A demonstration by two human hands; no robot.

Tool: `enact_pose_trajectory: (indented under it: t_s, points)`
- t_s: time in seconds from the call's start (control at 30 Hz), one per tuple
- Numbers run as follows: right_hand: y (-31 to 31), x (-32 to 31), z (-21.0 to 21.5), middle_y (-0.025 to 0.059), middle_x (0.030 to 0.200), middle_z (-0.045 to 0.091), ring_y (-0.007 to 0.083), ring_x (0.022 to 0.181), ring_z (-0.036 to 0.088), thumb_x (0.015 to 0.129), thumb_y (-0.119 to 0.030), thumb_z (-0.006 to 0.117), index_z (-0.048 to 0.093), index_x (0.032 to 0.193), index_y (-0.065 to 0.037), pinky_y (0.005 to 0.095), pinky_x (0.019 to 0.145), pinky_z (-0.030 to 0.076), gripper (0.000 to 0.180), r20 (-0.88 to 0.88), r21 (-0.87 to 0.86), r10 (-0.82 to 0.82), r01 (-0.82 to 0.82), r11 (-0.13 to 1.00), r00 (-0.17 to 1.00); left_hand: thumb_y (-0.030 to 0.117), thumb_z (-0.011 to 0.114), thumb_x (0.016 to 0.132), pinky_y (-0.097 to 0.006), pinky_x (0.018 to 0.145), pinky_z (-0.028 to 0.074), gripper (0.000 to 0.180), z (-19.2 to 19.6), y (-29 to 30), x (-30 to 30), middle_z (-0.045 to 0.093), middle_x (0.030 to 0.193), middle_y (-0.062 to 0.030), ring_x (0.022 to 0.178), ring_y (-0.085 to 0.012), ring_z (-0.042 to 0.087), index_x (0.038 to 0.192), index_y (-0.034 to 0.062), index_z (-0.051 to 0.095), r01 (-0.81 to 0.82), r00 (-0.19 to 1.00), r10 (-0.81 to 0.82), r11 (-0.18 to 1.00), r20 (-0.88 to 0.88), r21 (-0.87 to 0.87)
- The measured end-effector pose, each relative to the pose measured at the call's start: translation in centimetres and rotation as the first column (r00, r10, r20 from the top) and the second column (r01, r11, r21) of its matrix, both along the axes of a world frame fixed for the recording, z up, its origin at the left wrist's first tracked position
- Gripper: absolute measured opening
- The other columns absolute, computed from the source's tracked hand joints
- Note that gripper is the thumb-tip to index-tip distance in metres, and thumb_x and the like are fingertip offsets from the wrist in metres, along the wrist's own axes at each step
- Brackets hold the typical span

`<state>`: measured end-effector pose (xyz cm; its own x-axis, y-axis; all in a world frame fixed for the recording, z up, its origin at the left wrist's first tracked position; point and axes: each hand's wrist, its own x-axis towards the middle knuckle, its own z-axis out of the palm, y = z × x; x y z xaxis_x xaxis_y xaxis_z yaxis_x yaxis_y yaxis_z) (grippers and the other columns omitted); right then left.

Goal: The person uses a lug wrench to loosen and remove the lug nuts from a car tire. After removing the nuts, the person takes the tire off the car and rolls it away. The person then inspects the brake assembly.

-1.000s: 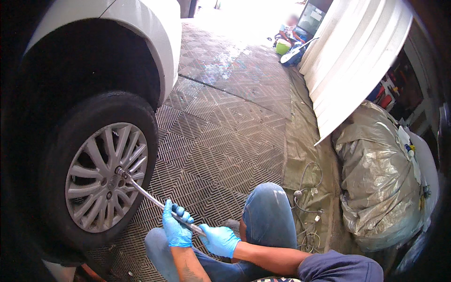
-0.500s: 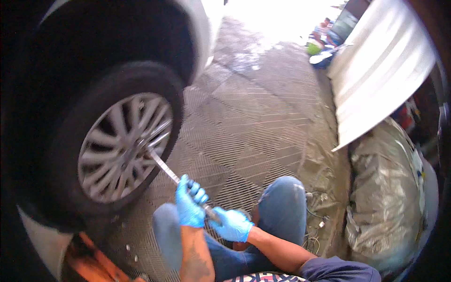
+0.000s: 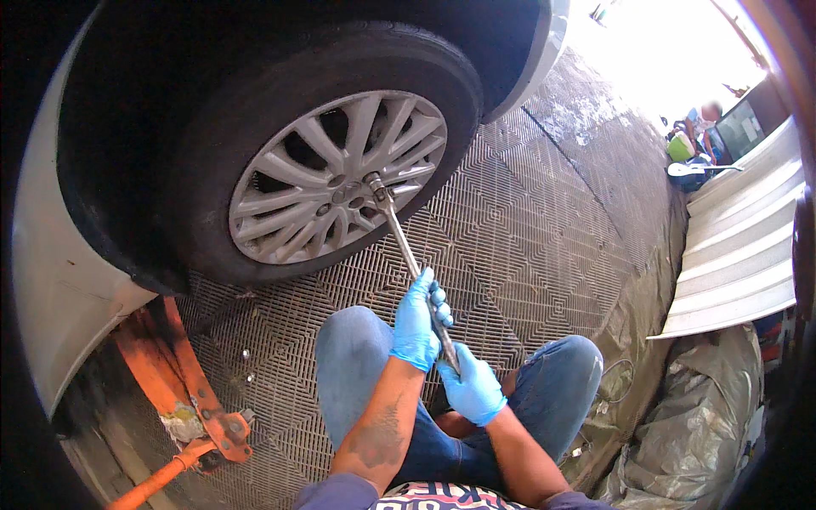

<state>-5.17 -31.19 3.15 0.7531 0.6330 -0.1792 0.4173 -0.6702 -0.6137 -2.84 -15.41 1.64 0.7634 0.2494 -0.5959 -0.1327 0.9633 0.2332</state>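
A long-handled socket wrench (image 3: pixel 402 240) runs from the car wheel down toward my lap, its socket end at the lug holes beside the hub. My left hand (image 3: pixel 416 325), in a blue glove, is wrapped round the handle's middle. Below it, my right hand (image 3: pixel 473 388), also gloved in blue, grips the handle's lower end. The silver multi-spoke wheel (image 3: pixel 285 206) carries a black tire (image 3: pixel 204 212) and sits in the arch of a light-coloured car (image 3: pixel 102 297). Whether the socket is seated on a nut is hard to see.
An orange floor jack (image 3: pixel 225 432) stands at lower left beside the car. Small metal pieces (image 3: pixel 246 354) lie on the ribbed floor mat (image 3: pixel 510 221). On the right are a crumpled tarp (image 3: pixel 688 425) and a corrugated white panel (image 3: pixel 739 246); a person (image 3: pixel 704 127) is far behind.
My view has swung left, so the wheel appears farther right and the jack shows more fully. Both hands stay on the socket wrench, whose head remains at the wheel.
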Motion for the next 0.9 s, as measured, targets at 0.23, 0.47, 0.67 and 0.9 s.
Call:
enact_pose_trajectory:
  t_s: [0.23,0.47,0.67,0.9]
  points:
    - [1.0,0.0,3.2,-0.0022,0.057,0.043,0.0085,0.038,0.036,0.099,-0.020,0.053,0.054,0.114,-0.006,0.0228,0.036,0.030,0.021,-0.953,0.231,0.084,0.518,0.823,0.293,0.051,0.050,0.096,-0.026,0.038,0.024,0.051,0.0,2.3,-0.8,0.025,0.048,0.0088,0.038,-0.0068,0.024,0.059,0.0198,0.034,0.224,0.834,-0.068,0.949,0.548,-0.223]
    - [-0.2,0.6,0.4,0.0037,0.056,0.053,0.0184,0.044,0.052,0.097,-0.023,0.052,0.053,0.123,-0.005,0.0324,0.040,0.038,0.031,-0.766,0.325,0.058,0.308,0.894,0.640,0.046,0.048,0.098,-0.026,0.040,0.023,0.047,1.2,0.8,0.9,0.027,0.048,0.0080,0.038,-0.0077,0.025,0.059,0.0214,0.039,0.203,0.850,-0.088,0.965,0.519,-0.169]
    - [0.3,0.2,0.1,0.0187,0.064,0.059,0.0357,0.053,0.061,0.090,-0.021,0.058,0.056,0.113,-0.010,0.0495,0.051,0.046,0.025,0.028,0.109,-0.092,0.089,0.990,0.995,0.044,0.059,0.094,-0.027,0.040,0.026,0.040,0.5,-0.4,1.5,0.034,0.057,0.0049,0.043,-0.0099,0.029,0.068,0.0176,0.045,-0.061,0.997,0.067,0.987,-0.034,0.148]
    - [-0.5,1.1,1.3,-0.0048,0.059,0.042,0.0041,0.046,0.039,0.096,-0.025,0.059,0.062,0.110,-0.008,0.0207,0.041,0.032,0.022,-0.826,0.255,0.527,0.699,0.668,-0.202,0.061,0.042,0.095,-0.029,0.047,0.027,0.058,-1.2,1.8,0.2,0.027,0.048,0.0067,0.041,-0.0101,0.025,0.056,0.0196,0.031,0.304,0.710,-0.003,0.903,0.704,-0.302]
